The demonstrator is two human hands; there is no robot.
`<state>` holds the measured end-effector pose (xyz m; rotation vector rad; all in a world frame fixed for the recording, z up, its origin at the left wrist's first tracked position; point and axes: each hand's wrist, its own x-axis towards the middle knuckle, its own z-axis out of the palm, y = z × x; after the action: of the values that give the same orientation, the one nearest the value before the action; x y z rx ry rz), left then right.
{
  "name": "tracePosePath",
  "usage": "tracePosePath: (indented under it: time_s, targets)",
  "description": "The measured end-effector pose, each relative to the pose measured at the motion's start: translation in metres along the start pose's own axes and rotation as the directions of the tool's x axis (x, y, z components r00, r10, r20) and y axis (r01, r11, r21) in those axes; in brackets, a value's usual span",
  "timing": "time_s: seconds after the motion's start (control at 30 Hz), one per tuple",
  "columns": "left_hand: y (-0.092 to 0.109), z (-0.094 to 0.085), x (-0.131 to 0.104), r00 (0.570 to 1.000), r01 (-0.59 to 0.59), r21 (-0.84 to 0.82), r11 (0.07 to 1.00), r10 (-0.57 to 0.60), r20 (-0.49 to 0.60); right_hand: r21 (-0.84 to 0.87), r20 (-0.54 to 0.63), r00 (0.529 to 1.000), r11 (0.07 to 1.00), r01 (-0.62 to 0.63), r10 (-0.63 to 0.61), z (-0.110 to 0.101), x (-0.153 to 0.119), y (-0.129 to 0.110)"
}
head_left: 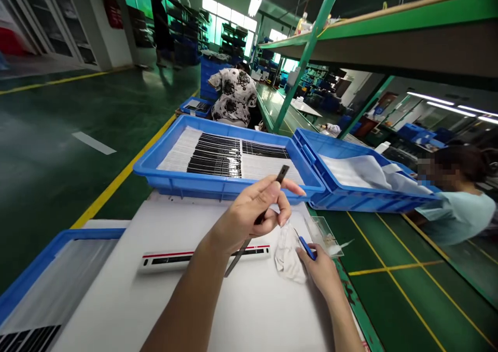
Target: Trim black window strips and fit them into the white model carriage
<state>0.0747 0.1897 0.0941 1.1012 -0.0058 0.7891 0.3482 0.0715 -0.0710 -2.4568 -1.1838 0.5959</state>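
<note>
Pinching a slender, flat dark strip (pixel 260 217)

Cloth (pixel 288 258) R of bar (pixel 171 264), tray (pixel 194 184) w/ strips (pixel 217 155) behind

Left hand (pixel 251 209) raised, right hand (pixel 322 266) lower, both gripping

Strip (pixel 237 258): long, thin, flat, dark, w/ a small mark nr its upper end; held diag. in the L hand (pixel 259 209), pinched btwn thumb & fingers, upper end sticking out past the thumb, mid part hidden by the hand, lower end slanting down-left over the white worktop (pixel 249 310). Blue-handled tool (pixel 307 248): slim, w/ a thin tip, held at a tilt in the R hand (pixel 319 266), tip pointing up-left; exact type unclear.
</note>
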Motion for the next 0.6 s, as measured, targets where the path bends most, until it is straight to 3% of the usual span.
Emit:
tracePosePath:
  time_s: [0.1,0.23,0.4,0.5,0.6]
  targets:
    - [-0.004,-0.001,0.001,0.997,0.053,0.024,0.998,-0.054,0.048,0.127,0.027,0.999,0.992,0.014,-0.017,0.010,0.005,-0.011]
    - [-0.009,-0.003,0.002,0.993,0.114,0.057,0.992,-0.115,0.013,0.390,0.045,0.983,0.909,0.146,-0.177,0.006,-0.001,-0.041]
    - [-0.020,-0.010,0.006,0.979,0.181,0.094,0.979,-0.170,-0.112,0.732,-0.097,0.922,0.601,0.322,-0.375,-0.042,-0.025,-0.086]
    - [-0.021,-0.015,0.004,0.971,0.238,-0.002,0.971,-0.238,-0.035,0.825,-0.242,0.879,0.389,0.410,-0.411,-0.075,-0.029,-0.112]
    - [-0.015,-0.015,0.000,0.958,0.286,-0.107,0.952,-0.280,0.067,0.843,-0.374,0.842,0.237,0.483,-0.389,-0.090,-0.023,-0.135]
